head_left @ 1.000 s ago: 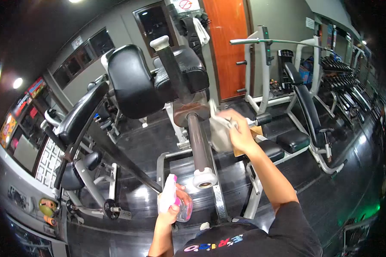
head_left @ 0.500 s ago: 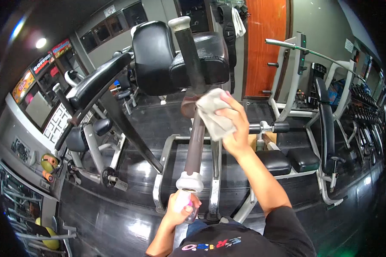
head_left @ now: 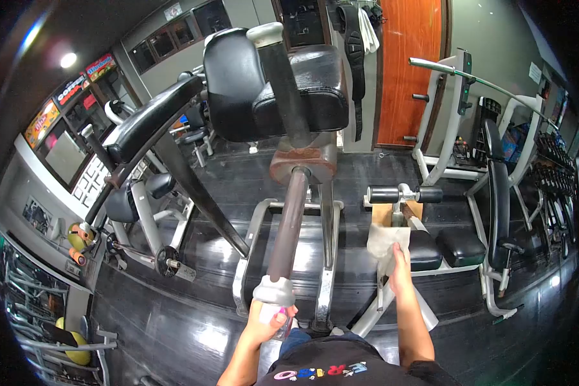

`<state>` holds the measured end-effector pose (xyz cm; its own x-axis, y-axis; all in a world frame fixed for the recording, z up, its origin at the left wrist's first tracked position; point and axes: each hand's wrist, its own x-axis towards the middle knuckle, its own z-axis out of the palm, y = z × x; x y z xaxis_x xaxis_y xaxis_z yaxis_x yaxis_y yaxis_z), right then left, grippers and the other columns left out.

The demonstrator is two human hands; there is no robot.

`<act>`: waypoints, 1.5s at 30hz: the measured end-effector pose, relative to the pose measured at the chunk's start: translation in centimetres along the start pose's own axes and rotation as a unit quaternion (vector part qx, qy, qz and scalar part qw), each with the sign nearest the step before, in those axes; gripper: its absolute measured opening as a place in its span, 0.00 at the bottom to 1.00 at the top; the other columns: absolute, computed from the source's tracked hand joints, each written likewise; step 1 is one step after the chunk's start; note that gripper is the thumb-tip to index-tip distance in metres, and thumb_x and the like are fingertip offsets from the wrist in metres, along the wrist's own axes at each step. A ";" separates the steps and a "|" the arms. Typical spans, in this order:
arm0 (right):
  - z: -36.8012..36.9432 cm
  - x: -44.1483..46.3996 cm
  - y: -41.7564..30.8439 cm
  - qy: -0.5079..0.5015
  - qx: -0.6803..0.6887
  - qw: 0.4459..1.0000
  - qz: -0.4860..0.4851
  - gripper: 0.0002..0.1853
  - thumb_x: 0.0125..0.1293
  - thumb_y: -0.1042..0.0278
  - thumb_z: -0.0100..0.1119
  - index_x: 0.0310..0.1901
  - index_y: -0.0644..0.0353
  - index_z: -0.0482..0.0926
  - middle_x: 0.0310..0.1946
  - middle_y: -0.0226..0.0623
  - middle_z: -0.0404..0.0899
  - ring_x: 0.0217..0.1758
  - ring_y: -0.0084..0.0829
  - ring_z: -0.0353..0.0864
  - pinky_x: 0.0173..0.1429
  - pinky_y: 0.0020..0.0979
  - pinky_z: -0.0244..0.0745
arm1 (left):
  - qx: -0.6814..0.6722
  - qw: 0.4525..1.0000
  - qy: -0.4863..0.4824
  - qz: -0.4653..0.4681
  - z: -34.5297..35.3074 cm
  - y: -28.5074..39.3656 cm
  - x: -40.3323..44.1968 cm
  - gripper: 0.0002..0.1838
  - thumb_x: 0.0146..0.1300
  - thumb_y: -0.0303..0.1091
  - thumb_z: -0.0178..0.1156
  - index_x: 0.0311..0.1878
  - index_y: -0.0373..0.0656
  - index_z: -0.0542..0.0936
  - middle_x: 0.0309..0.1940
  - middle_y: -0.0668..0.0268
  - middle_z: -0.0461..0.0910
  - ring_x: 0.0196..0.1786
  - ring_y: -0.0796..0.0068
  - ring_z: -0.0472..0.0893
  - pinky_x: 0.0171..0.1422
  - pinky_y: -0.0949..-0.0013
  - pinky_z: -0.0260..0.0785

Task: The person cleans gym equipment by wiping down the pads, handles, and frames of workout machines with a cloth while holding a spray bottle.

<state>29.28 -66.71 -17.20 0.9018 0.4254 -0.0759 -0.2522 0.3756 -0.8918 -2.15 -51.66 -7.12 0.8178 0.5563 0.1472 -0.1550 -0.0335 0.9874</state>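
Note:
My right hand [head_left: 399, 273] grips a pale cloth [head_left: 386, 241], which hangs in front of a black padded bench seat [head_left: 423, 251]. Fingers closed, my left hand [head_left: 260, 325] holds what looks like a clear spray bottle [head_left: 282, 329] with a white and pink top, partly hidden by the fingers. Just above that hand is the grey end collar [head_left: 273, 291] of a dark bar [head_left: 293, 219]. The bar runs up to a worn brown block [head_left: 302, 165] on a machine with black pads [head_left: 235, 90].
Right of me stands a bench with foam rollers [head_left: 384, 194], then a barbell [head_left: 476, 78] on a rack and dumbbells [head_left: 553, 174]. A machine arm pad [head_left: 151, 119] and a weight plate [head_left: 167, 260] are at left. Steel frame legs [head_left: 325, 296] rise from the black floor.
My right hand and the cloth have left the bar's upper end and moved down and right. My left hand still holds the bottle below the collar. The view has shifted slightly.

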 end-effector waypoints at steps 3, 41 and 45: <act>-3.9 0.1 0.3 -0.110 -0.196 0.972 0.074 0.28 0.72 0.58 0.53 0.65 0.70 0.67 0.62 0.41 0.73 0.66 0.36 0.70 0.74 0.37 0.53 | -0.008 0.999 0.032 0.024 0.8 0.1 0.6 0.35 0.60 0.60 0.65 0.52 0.34 0.73 0.26 0.64 0.78 0.33 0.68 0.81 0.42 0.64 0.76; 17.7 -27.0 3.4 -0.407 -0.267 0.870 -0.075 0.11 0.67 0.73 0.59 0.49 0.67 0.77 0.35 0.36 0.81 0.37 0.22 0.79 0.42 0.28 0.74 | -0.046 0.998 -0.018 -0.049 -12.9 0.3 -13.3 0.31 0.61 0.55 0.66 0.51 0.33 0.77 0.50 0.58 0.76 0.48 0.69 0.80 0.50 0.65 0.76; 16.6 -28.2 3.0 -0.380 -0.288 0.878 -0.026 0.10 0.66 0.73 0.60 0.45 0.68 0.80 0.32 0.33 0.81 0.34 0.20 0.78 0.40 0.27 0.74 | 0.048 0.996 -0.069 -0.018 -13.2 0.4 -13.2 0.28 0.59 0.52 0.68 0.50 0.36 0.79 0.47 0.56 0.79 0.50 0.62 0.80 0.55 0.62 0.71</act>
<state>-2.75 -63.97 -10.32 0.3560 0.9295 0.0958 0.1998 0.0244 -0.9795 -20.31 -48.02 -9.47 0.8913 0.4394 0.1121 -0.0758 -0.0994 0.9922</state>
